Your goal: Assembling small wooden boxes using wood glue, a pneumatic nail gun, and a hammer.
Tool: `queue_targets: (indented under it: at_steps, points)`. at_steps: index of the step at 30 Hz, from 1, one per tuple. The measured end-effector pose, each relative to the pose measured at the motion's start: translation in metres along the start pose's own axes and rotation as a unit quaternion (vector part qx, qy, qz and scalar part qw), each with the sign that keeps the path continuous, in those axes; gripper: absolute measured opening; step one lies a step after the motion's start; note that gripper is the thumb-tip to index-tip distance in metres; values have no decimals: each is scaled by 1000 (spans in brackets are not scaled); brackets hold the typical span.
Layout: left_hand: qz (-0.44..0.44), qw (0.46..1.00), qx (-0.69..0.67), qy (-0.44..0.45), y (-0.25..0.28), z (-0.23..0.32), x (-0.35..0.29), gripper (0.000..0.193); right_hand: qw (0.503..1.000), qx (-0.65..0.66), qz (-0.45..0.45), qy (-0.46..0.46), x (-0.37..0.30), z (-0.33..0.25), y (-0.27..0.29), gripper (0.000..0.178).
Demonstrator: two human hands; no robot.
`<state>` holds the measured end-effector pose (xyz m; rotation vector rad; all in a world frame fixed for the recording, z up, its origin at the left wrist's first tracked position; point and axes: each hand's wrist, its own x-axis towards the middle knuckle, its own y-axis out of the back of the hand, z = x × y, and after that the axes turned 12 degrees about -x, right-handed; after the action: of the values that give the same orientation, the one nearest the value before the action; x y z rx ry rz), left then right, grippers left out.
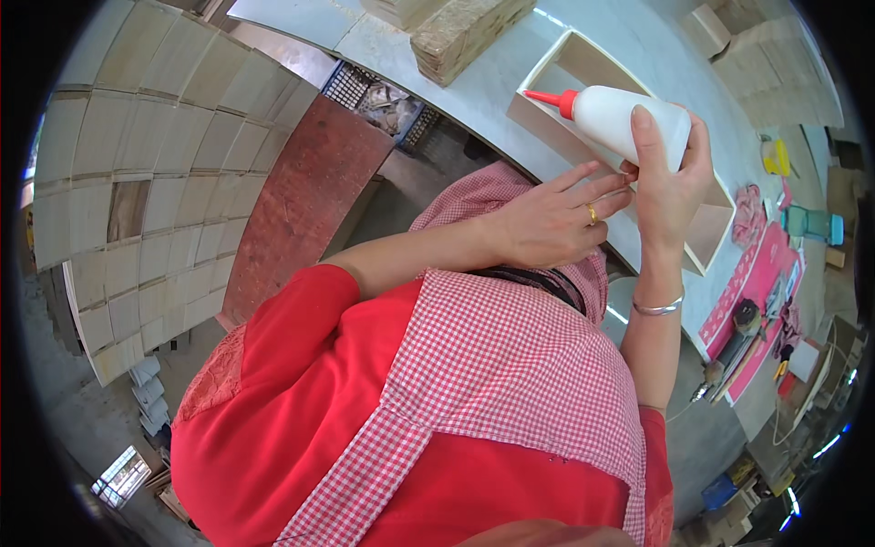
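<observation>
At the far left rose a tall wall of stacked pale wooden blocks (159, 150), one of them darker than those around it. Beside it stood a reddish-brown board (305, 182), and past its upper end sat a blue plastic crate (344, 87) with crumpled material inside. A wrapped wooden bundle (465, 41) lay on the pale blue-grey worktable (656, 55). The person wore a red top (310, 392) under a red-and-white checked apron (519, 365). The left hand (556, 217), a gold ring on one finger, reached across with its fingers loosely extended and slightly parted; nothing showed in its grasp, though its palm was hidden. Its fingertips came close to the right hand, and whether they touched could not be told. Behind them lay an open wooden box (540, 118) on the worktable. Above the box, a white squeeze bottle (615, 117) was tilted nearly sideways, its red nozzle pointing left. The right hand (670, 173) was closed around the bottle's base end, thumb along the near side; a silver bangle (658, 306) circled that wrist. Farther right were a crumpled pink cloth (747, 215), a yellow tub (775, 157) and a teal bottle (809, 223).
</observation>
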<state>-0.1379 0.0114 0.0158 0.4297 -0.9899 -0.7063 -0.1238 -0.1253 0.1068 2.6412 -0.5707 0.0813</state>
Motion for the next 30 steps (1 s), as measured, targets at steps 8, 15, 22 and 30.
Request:
queue_targets:
  at_steps: [8, 15, 22, 30]
  points:
    - [-17, 1000, 23, 8, 1, 4, -1, 20, 995, -78, 52, 33, -7, 4, 24, 37]
    - [-25, 1000, 14, 0, -4, 7, -2, 22, 993, -97, 68, -7, -18, 12, 64, 40]
    - [-49, 999, -18, 14, -1, 10, 1, 26, 985, -131, 106, -22, -33, 18, 99, 39]
    - [-64, 997, -32, 15, -2, 12, 4, 24, 979, -149, 133, -45, -54, 32, 147, 35]
